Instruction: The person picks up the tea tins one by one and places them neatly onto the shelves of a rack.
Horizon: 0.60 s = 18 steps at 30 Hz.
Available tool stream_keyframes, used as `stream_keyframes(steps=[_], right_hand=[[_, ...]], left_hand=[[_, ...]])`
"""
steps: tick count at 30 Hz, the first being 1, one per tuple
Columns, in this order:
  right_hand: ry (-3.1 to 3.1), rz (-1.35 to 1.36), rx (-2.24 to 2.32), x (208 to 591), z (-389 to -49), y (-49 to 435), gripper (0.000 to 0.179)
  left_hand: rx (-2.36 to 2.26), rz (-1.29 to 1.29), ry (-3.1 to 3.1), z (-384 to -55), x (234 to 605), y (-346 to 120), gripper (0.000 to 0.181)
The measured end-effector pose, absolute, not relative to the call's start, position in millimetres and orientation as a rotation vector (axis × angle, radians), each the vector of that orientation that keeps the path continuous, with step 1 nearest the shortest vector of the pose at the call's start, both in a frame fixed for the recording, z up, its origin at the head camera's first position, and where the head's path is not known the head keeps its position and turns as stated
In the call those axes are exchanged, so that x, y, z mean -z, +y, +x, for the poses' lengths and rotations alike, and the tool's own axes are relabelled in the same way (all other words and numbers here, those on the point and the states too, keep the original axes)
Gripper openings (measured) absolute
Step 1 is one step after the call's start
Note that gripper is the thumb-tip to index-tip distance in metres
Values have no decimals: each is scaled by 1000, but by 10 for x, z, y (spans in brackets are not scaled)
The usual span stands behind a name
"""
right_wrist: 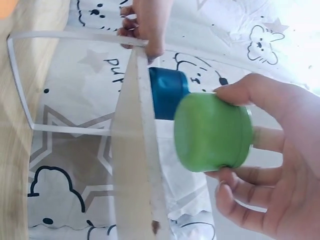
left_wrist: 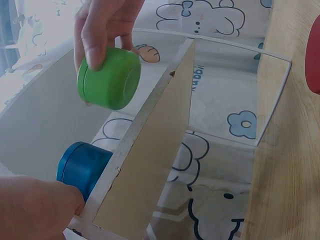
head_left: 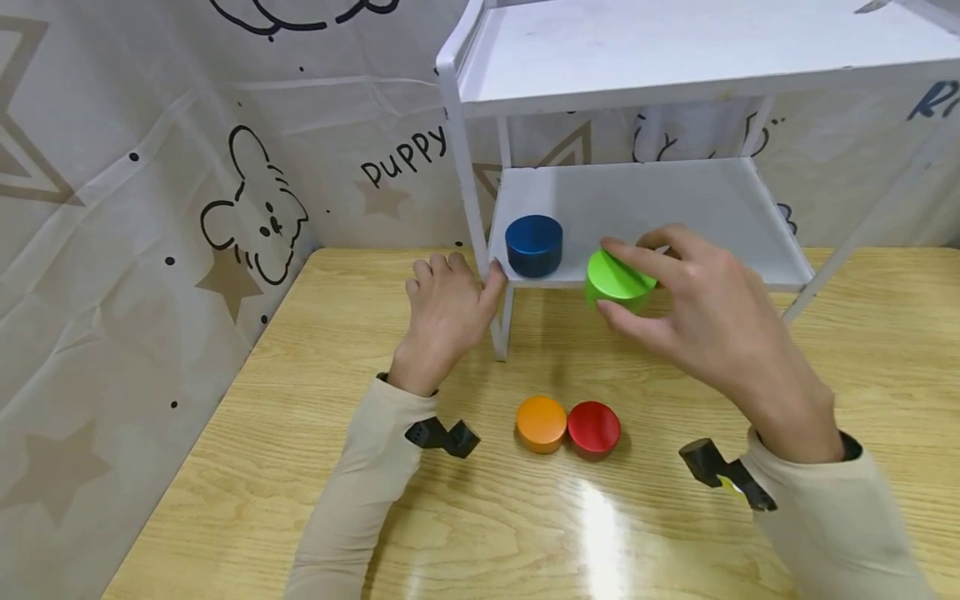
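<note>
My right hand (head_left: 712, 308) pinches a round green tin (head_left: 618, 279) between thumb and fingers. It holds the tin tilted at the front edge of the shelf unit's lower shelf (head_left: 645, 196). In the right wrist view the green tin (right_wrist: 212, 132) overlaps part of the blue tin (right_wrist: 169, 92). That blue tin (head_left: 534, 247) stands on the lower shelf at its left end. My left hand (head_left: 450, 312) is at the shelf's front left corner, its thumb against the post and its other fingers loosely bent outside it. In the left wrist view that thumb (left_wrist: 72, 197) is close to the blue tin.
On the wooden table (head_left: 420, 533) in front of the shelf, an orange tin (head_left: 542, 423) and a red tin (head_left: 593, 429) stand side by side. The upper shelf (head_left: 675, 50) overhangs the lower one. A printed cloth (head_left: 150, 292) hangs behind and at left.
</note>
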State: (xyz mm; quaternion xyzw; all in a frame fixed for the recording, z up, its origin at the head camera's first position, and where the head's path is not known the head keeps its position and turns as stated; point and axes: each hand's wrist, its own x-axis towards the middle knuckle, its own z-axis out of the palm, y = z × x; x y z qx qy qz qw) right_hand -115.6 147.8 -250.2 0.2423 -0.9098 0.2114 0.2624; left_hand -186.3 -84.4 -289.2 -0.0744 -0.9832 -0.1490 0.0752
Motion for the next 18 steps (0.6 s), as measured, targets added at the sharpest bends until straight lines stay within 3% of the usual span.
stream_keyframes(steps=[18], right_hand=[[-2362, 528, -668, 2634, -1367, 1381, 40]], left_hand=[[437, -228, -2938, -1861, 2886, -836, 56]])
